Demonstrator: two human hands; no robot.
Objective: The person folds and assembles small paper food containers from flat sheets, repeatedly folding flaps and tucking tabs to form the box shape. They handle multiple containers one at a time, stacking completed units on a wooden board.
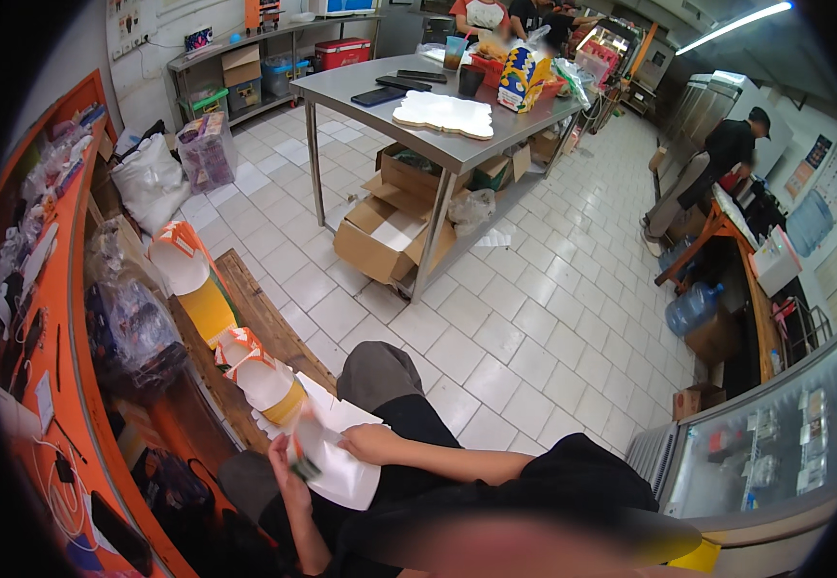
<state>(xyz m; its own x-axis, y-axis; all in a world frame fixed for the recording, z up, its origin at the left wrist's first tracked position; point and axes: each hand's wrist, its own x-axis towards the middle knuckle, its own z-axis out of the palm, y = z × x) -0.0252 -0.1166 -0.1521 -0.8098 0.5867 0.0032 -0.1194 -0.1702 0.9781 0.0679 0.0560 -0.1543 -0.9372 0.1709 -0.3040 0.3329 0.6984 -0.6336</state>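
A white paper food box point(349, 482), partly folded, rests over my lap. My right hand point(372, 444) is closed on its upper edge. On the other side, my left hand point(289, 479) grips the box near a green and orange printed part that motion has smeared. Beyond my hands, white paperboard point(327, 403) lies on a wooden bench point(250, 294). Stacks of nested paper food boxes lie along that bench: one stack point(269, 383) close to my left hand, another stack point(187, 270) farther off. Both show white insides with orange and yellow printed outsides.
An orange counter point(57, 356) with cables and a phone runs along my left. Ahead stands a steel table point(361, 79) with cardboard boxes point(385, 226) beneath. A glass-front fridge point(775, 453) is at right. Co-workers stand at the back and at the right point(727, 154).
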